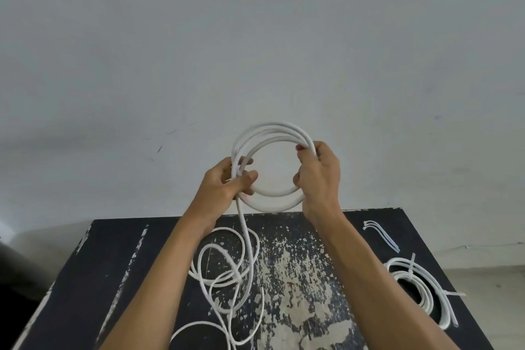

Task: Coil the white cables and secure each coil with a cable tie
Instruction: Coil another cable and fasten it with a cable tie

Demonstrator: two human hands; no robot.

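I hold a round coil of white cable [270,133] up in front of the wall, above the table's far edge. My left hand [227,182] grips the coil's left side, thumb across the loops. My right hand [319,170] grips the right side with fingers curled round the strands. From my left hand the cable's loose tail [250,253] hangs down into a tangle of loops on the table. A finished coil [420,290] bound with cable ties lies at the right. Spare white cable ties [382,236] lie near the far right corner.
The black table [113,264] has worn, paint-flecked patches in its middle. A plain grey wall [255,37] stands behind it. The table's left and right edges drop off to the floor.
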